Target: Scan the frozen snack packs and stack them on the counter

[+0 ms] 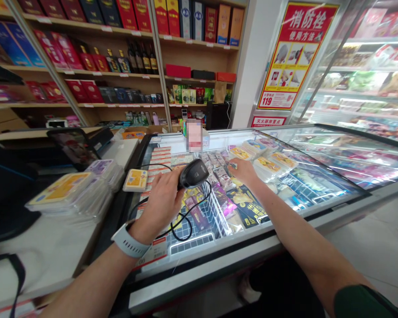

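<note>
A black barcode scanner [195,173] is gripped in my left hand [161,198], above the glass top of a chest freezer; its coiled cable [185,216] lies on the glass. A watch with a pale band sits on my left wrist. Further right, my right hand [241,170] reaches over the glass with its fingers curled together; what they hold, if anything, is too small to make out. Yellow-labelled clear packs [275,162] lie just right of it. One small yellow-labelled pack [135,180] rests left of my left hand.
Stacks of clear packs [64,192] stand on the white counter [63,251] at the left, beside a dark screen [73,148]. The freezer's metal edge [219,269] runs in front of me. Shelves of boxes and bottles [142,57] line the back wall.
</note>
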A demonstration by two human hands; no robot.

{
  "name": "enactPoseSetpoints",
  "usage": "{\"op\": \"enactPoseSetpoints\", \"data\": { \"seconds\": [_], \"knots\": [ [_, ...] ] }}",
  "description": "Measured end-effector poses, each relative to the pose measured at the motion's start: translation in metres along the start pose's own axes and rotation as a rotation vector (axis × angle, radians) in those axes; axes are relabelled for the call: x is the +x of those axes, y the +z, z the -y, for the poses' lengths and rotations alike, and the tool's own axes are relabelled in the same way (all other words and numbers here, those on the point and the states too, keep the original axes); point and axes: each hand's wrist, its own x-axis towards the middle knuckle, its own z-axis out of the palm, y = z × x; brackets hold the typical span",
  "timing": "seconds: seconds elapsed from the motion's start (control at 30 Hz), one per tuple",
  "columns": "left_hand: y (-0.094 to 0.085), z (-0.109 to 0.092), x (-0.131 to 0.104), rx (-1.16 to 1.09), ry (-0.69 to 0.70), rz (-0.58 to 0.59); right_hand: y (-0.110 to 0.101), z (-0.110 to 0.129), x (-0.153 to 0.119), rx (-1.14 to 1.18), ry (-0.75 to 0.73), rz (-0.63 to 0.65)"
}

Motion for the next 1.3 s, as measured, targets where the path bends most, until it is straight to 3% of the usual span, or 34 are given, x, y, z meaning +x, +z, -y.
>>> {"op": "enactPoseSetpoints", "data": {
  "seconds": [0.6, 0.93, 1.13, 1.3],
  "knots": [
    [-0.004, -0.004, 0.001, -0.03, -0.027, -0.015, 0.01, -0.001, 0.001, 0.159, -0.132, -0.139],
    [-0.009, -0.008, 0.001, -0.066, -0.063, 0.001, 0.026, 0.007, 0.0, 0.206, -0.257, -0.196],
    [-0.011, -0.011, 0.0, -0.107, -0.081, 0.009, 0.025, 0.026, 0.003, 0.182, -0.353, -0.144],
    [-0.013, -0.013, 0.0, -0.106, -0.068, -0.011, 0.015, 0.061, 0.008, 0.27, -0.471, -0.08]
  ]
}}
